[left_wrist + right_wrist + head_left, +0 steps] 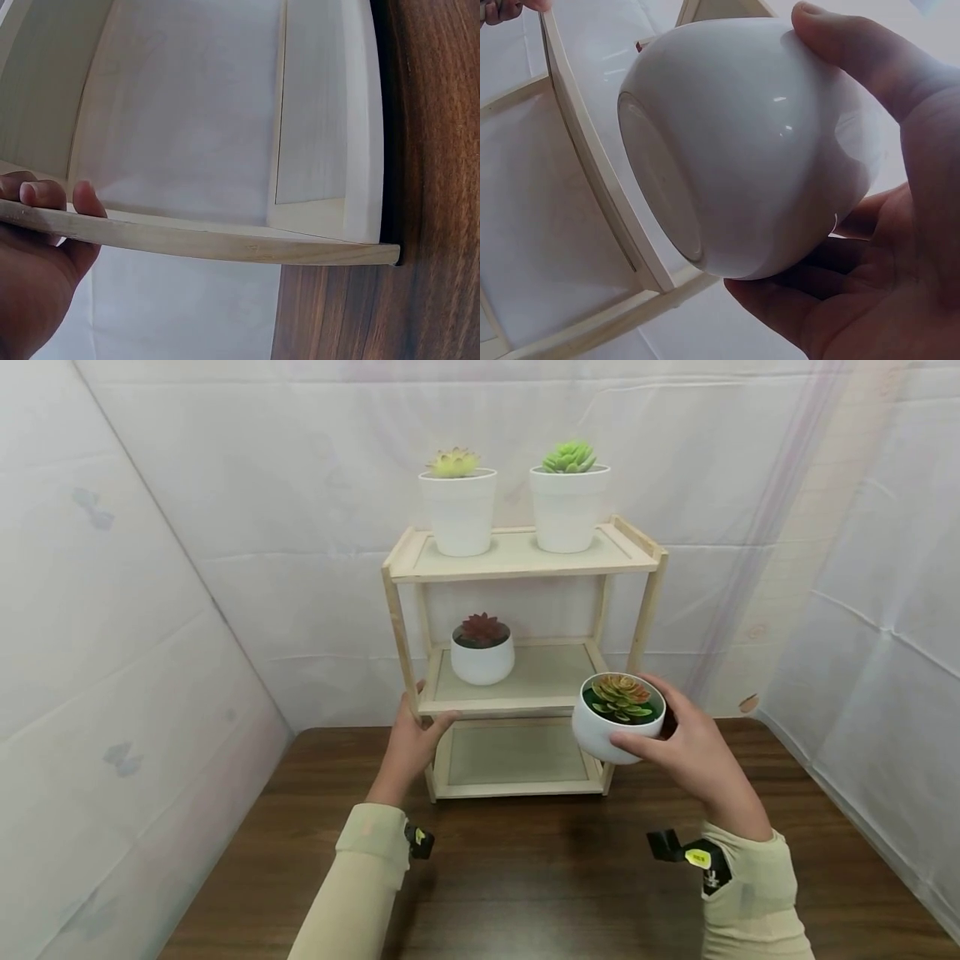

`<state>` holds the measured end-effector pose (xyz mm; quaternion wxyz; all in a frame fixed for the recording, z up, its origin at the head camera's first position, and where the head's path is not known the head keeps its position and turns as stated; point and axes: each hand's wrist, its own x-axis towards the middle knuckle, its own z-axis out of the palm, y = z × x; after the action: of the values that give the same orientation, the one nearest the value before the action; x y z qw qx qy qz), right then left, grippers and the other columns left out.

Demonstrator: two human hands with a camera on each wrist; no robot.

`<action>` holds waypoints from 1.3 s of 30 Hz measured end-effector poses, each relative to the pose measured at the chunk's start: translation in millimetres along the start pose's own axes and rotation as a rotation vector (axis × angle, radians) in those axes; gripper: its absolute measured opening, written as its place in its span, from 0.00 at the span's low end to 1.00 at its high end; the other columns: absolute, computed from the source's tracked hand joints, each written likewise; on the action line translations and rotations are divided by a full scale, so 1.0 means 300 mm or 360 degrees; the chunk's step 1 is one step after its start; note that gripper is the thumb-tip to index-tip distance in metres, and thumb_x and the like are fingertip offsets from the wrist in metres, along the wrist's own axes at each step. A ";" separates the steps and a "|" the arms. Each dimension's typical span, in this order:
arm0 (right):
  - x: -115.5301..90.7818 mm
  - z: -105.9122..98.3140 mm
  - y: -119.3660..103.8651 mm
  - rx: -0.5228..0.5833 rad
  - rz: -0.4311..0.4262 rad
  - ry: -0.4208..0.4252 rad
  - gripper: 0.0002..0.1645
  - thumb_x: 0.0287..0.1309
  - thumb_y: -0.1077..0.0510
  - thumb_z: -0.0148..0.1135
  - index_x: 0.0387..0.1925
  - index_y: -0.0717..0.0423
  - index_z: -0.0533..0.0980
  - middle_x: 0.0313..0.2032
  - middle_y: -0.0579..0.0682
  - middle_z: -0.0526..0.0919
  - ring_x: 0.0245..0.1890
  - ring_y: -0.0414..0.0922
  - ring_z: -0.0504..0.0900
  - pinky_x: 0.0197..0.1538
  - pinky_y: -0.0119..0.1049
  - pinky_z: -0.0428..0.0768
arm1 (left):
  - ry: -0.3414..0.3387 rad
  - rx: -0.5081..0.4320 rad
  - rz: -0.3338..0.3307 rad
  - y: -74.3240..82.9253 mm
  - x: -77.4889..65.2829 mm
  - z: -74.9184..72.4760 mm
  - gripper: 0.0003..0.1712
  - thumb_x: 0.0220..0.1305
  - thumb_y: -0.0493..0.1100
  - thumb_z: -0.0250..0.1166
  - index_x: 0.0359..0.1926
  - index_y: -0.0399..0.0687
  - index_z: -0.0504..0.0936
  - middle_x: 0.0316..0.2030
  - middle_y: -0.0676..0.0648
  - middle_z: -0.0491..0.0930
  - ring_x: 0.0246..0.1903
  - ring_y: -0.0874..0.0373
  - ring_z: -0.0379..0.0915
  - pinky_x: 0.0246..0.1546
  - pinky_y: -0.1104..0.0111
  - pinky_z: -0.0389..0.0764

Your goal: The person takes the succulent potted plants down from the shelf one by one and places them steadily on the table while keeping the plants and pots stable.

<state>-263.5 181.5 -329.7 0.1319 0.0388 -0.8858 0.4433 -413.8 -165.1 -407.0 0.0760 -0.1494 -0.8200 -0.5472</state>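
Note:
My right hand (693,747) grips a round white pot (600,737) with an orange-green succulent (621,697), held in front of the right side of a wooden shelf rack (517,792). In the right wrist view the pot's smooth side and base (705,150) show between thumb and fingers. My left hand (411,745) holds the rack's left front post at the height of the middle shelf; in the left wrist view its fingers (45,196) curl round the post (187,241). On the middle shelf sits another round white pot (482,663) with a dark red succulent (482,630).
Two taller white pots, one with a yellowish succulent (453,463) and one with a bright green succulent (570,457), stand on the top shelf (517,565). The rack stands on a dark wooden table (525,877), with pale sheeting (300,527) behind and at both sides.

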 end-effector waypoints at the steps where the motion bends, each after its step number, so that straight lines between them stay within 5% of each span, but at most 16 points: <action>1: -0.001 -0.005 0.002 -0.0001 0.0003 -0.0001 0.55 0.50 0.42 0.73 0.74 0.44 0.54 0.58 0.55 0.75 0.52 0.48 0.76 0.43 0.26 0.77 | -0.0002 -0.0002 -0.0006 0.002 0.003 0.000 0.58 0.53 0.69 0.65 0.75 0.52 0.47 0.71 0.43 0.60 0.70 0.49 0.60 0.67 0.52 0.67; 39: -0.043 -0.057 0.120 -0.0144 0.0095 0.0180 0.54 0.51 0.40 0.71 0.74 0.45 0.54 0.58 0.57 0.75 0.45 0.39 0.74 0.38 0.23 0.75 | 0.0020 -0.0061 0.0041 -0.005 -0.007 0.010 0.55 0.56 0.64 0.66 0.75 0.50 0.47 0.71 0.43 0.59 0.70 0.50 0.59 0.68 0.55 0.65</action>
<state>-254.4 216.2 -351.4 0.1700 -0.0187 -0.8969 0.4079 -412.2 -163.1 -410.0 0.0854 -0.1581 -0.8070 -0.5626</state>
